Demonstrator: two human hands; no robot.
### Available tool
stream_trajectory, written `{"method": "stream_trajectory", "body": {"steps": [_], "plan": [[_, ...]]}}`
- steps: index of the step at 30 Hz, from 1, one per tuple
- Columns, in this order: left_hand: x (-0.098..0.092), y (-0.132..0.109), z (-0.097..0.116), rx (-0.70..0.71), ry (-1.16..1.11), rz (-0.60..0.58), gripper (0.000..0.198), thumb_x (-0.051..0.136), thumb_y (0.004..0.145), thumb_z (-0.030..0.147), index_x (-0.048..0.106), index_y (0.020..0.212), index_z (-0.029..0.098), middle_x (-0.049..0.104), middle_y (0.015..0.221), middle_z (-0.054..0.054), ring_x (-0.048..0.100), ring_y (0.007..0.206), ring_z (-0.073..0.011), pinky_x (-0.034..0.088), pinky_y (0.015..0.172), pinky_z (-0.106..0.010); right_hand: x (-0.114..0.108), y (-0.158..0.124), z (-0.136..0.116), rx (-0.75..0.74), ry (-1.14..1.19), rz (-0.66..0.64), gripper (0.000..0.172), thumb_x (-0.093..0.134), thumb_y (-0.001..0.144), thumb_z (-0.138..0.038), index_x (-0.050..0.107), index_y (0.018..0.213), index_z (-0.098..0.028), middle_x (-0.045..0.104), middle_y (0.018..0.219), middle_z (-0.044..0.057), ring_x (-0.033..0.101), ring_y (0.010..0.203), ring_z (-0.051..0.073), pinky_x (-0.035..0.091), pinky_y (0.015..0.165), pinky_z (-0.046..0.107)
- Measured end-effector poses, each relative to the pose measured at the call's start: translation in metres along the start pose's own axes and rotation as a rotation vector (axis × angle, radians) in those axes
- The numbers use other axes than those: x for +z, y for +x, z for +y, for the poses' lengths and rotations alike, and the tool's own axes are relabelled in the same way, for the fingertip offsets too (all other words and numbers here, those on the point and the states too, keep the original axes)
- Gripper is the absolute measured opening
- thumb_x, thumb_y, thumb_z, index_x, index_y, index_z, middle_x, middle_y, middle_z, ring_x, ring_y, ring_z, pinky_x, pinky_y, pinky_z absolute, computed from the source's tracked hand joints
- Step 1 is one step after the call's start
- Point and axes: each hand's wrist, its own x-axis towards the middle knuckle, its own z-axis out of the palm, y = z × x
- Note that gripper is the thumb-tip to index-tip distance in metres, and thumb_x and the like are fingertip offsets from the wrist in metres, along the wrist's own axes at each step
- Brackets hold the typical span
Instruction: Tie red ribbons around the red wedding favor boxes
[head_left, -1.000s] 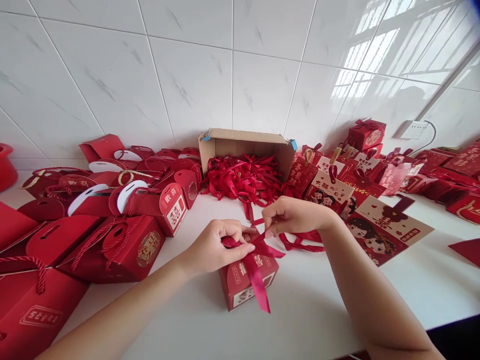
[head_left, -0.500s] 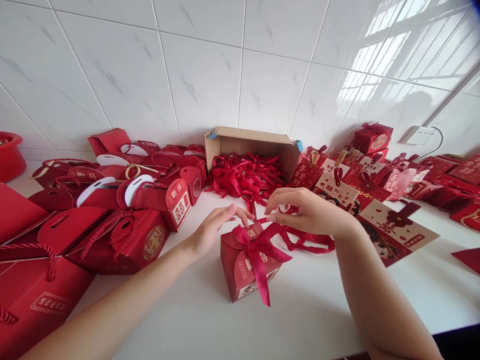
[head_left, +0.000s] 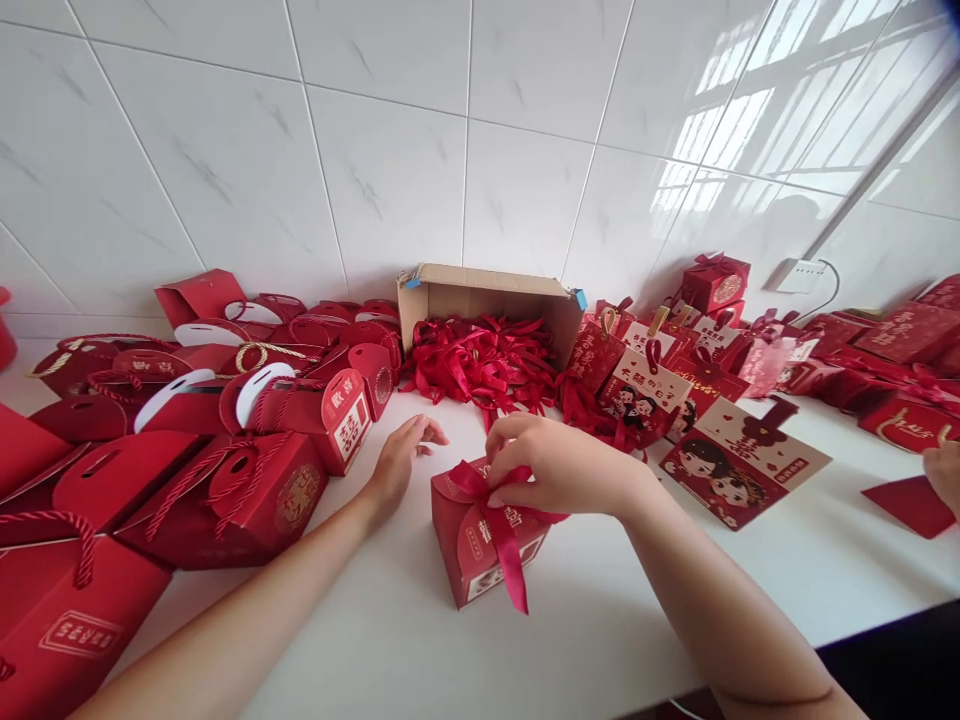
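Observation:
A small red gift box (head_left: 480, 545) stands on the white table (head_left: 585, 620) in front of me, tied with a dark red ribbon bow (head_left: 504, 530) whose tail hangs down its front. My right hand (head_left: 551, 465) lies over the box's top with its fingers closed on the bow. My left hand (head_left: 401, 460) hovers just left of the box, fingers loosely apart, holding nothing.
A cardboard box (head_left: 487, 295) on its side spills red ribbons (head_left: 484, 365) by the tiled wall. Red gift bags (head_left: 232, 490) crowd the left. Red cards and boxes (head_left: 720, 465) cover the right. Another person's hand (head_left: 946, 472) shows at the far right edge.
A second ago both hands were pulling the ribbon ends tight; then they let go of the finished bow. Now my right hand has come down onto the bow and my left hand has drawn away leftward.

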Motion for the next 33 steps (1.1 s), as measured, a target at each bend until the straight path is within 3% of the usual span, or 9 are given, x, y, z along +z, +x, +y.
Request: {"method": "stream_trajectory", "body": {"steps": [5, 10, 17, 21, 23, 25, 28, 30, 33], "plan": [[-0.001, 0.002, 0.002, -0.011, 0.022, -0.011, 0.043, 0.042, 0.083, 0.059, 0.056, 0.076, 0.019, 0.063, 0.079, -0.005, 0.059, 0.083, -0.0223, 0.042, 0.070, -0.031, 0.006, -0.001, -0.006, 0.002, -0.010, 0.063, 0.011, 0.063, 0.081, -0.014, 0.072, 0.078, -0.018, 0.063, 0.094, 0.004, 0.057, 0.082, 0.014, 0.046, 0.073, 0.026], [-0.003, 0.001, 0.002, -0.020, 0.036, -0.026, 0.045, 0.043, 0.081, 0.061, 0.056, 0.077, 0.018, 0.064, 0.080, -0.006, 0.060, 0.084, -0.0227, 0.044, 0.070, -0.032, 0.006, -0.031, -0.010, 0.085, 0.021, 0.200, 0.010, 0.063, 0.081, -0.013, 0.072, 0.079, -0.018, 0.065, 0.096, 0.005, 0.058, 0.086, 0.016, 0.048, 0.077, 0.028], [-0.005, 0.004, 0.001, -0.039, 0.078, -0.048, 0.044, 0.049, 0.079, 0.061, 0.056, 0.083, 0.018, 0.065, 0.084, -0.006, 0.062, 0.085, -0.0223, 0.044, 0.072, -0.032, -0.016, -0.120, -0.014, 0.202, -0.034, 0.352, 0.012, 0.059, 0.086, -0.018, 0.070, 0.084, -0.020, 0.064, 0.100, 0.006, 0.059, 0.092, 0.017, 0.050, 0.079, 0.029], [-0.005, 0.005, 0.003, -0.041, 0.101, -0.060, 0.044, 0.051, 0.077, 0.062, 0.057, 0.082, 0.019, 0.066, 0.083, -0.005, 0.063, 0.084, -0.0219, 0.044, 0.071, -0.030, -0.041, -0.185, -0.012, 0.409, -0.117, 0.230, 0.011, 0.060, 0.086, -0.025, 0.068, 0.079, -0.023, 0.065, 0.098, 0.007, 0.061, 0.088, 0.019, 0.050, 0.079, 0.032], [-0.004, 0.005, 0.003, -0.038, 0.113, -0.069, 0.045, 0.053, 0.075, 0.063, 0.057, 0.081, 0.019, 0.066, 0.083, -0.005, 0.063, 0.084, -0.0222, 0.044, 0.070, -0.030, -0.052, -0.216, -0.002, 0.517, -0.066, 0.112, 0.013, 0.060, 0.084, -0.019, 0.068, 0.075, -0.025, 0.067, 0.091, 0.006, 0.062, 0.081, 0.018, 0.050, 0.076, 0.030], [-0.003, 0.005, 0.005, -0.037, 0.128, -0.081, 0.045, 0.055, 0.074, 0.063, 0.058, 0.081, 0.019, 0.066, 0.084, -0.005, 0.062, 0.084, -0.0227, 0.044, 0.071, -0.031, -0.063, -0.243, 0.017, 0.722, 0.004, 0.118, 0.015, 0.066, 0.075, -0.012, 0.071, 0.072, -0.025, 0.069, 0.083, 0.006, 0.062, 0.074, 0.018, 0.048, 0.071, 0.030], [-0.003, 0.004, 0.007, -0.037, 0.151, -0.094, 0.044, 0.056, 0.073, 0.063, 0.059, 0.080, 0.019, 0.067, 0.086, -0.006, 0.062, 0.087, -0.0238, 0.044, 0.074, -0.033, -0.084, -0.268, 0.055, 1.209, 0.127, 0.286, 0.021, 0.078, 0.050, -0.002, 0.067, 0.049, -0.020, 0.065, 0.058, 0.004, 0.058, 0.055, 0.017, 0.041, 0.056, 0.029], [-0.003, 0.003, 0.009, -0.035, 0.161, -0.093, 0.044, 0.056, 0.073, 0.063, 0.059, 0.080, 0.020, 0.067, 0.087, -0.006, 0.062, 0.087, -0.0241, 0.044, 0.074, -0.033, -0.100, -0.274, 0.079, 1.337, 0.095, 0.422, 0.029, 0.074, 0.046, 0.007, 0.060, 0.039, -0.017, 0.057, 0.046, 0.001, 0.050, 0.044, 0.014, 0.036, 0.052, 0.030], [-0.004, 0.002, 0.012, -0.032, 0.171, -0.091, 0.043, 0.057, 0.071, 0.062, 0.059, 0.078, 0.020, 0.067, 0.085, -0.005, 0.062, 0.086, -0.0239, 0.044, 0.073, -0.033, -0.121, -0.271, 0.105, 1.446, -0.037, 0.802, 0.032, 0.069, 0.055, 0.006, 0.053, 0.040, -0.016, 0.045, 0.041, -0.005, 0.043, 0.046, 0.011, 0.035, 0.057, 0.030]]}}
